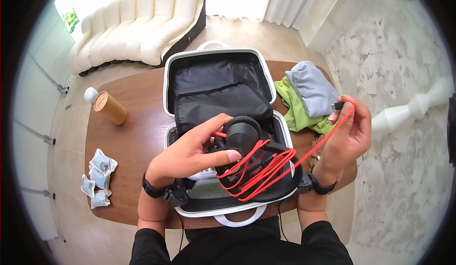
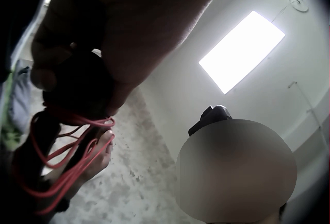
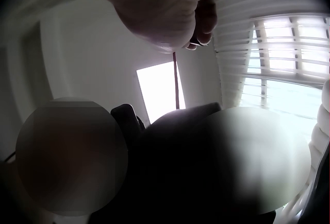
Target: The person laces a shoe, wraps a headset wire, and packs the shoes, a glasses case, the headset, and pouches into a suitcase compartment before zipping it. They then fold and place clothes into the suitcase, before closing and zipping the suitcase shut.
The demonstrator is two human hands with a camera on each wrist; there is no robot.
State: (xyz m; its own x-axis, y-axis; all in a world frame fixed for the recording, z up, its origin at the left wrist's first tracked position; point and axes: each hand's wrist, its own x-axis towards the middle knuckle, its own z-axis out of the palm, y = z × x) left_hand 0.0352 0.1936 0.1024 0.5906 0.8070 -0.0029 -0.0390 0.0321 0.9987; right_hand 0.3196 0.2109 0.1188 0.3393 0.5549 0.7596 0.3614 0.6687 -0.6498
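Black headphones (image 1: 242,133) are held over the open suitcase by my left hand (image 1: 190,151), its thumb and fingers around one ear cup. A red cable (image 1: 256,177) lies in several loops around the headband and hangs over the case's near half. My right hand (image 1: 349,137), raised at the right, pinches the cable's end near its black plug (image 1: 337,106); the stretch between is pulled straight. In the left wrist view, the loops (image 2: 67,167) hang below the dark ear cup. The right wrist view shows my right hand (image 3: 165,13) with a thin stretch of cable (image 3: 176,80) below it.
The white-rimmed suitcase (image 1: 166,92) stands open on the wooden table (image 1: 137,137). Folded green clothing (image 1: 297,108) and grey clothing (image 1: 311,88) lie right of it. A brown cylinder (image 1: 111,109), a white-capped item (image 1: 90,95) and several clear packets (image 1: 99,175) are at left.
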